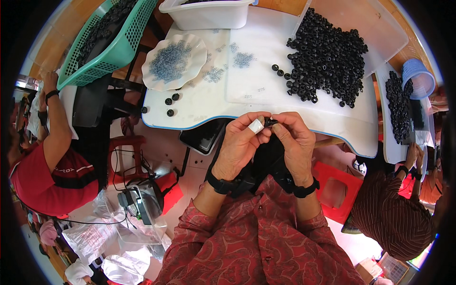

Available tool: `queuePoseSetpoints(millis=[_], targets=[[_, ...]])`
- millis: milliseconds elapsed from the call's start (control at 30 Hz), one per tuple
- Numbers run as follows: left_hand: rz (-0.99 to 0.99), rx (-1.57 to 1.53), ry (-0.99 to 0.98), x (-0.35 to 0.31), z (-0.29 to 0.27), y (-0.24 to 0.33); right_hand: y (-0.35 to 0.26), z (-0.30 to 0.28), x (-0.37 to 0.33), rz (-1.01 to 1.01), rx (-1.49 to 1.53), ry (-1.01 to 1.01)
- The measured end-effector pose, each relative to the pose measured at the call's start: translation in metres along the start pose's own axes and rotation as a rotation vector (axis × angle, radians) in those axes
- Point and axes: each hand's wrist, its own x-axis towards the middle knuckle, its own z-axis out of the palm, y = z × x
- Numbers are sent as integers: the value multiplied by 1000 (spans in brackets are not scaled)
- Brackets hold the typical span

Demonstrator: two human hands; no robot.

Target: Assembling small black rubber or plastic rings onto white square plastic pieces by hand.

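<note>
Just off the table's near edge, my two hands meet over a small black round part (270,122). My left hand (242,142), with white tape wrapped on one finger, pinches it from one side. From the other side, the thumb and fingers of my right hand (295,142) close on it too. Fingertips hide much of the part. Beyond my hands, a big pile of similar black parts (327,57) spills from a clear plastic bin (380,33). Small clear-bluish rings (244,59) lie in little heaps on the white table (285,107), with more in a scalloped white plate (199,57).
A white tub (209,16) stands at the back. At left, a green basket (121,52) holds black parts near a person in red (57,175). At right, another person (394,209) sits by a blue basket (418,78). Red stools (338,190) flank me.
</note>
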Motion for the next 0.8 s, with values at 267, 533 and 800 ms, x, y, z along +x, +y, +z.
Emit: queuePoseSetpoints(millis=[267, 533, 800], targets=[[7, 33, 21, 0, 1, 1, 3, -1, 1, -50, -83, -11], [45, 91, 8, -1, 2, 1, -1, 2, 1, -180, -296, -2], [85, 124, 21, -1, 1, -1, 0, 4, 1, -236, -364, 5]])
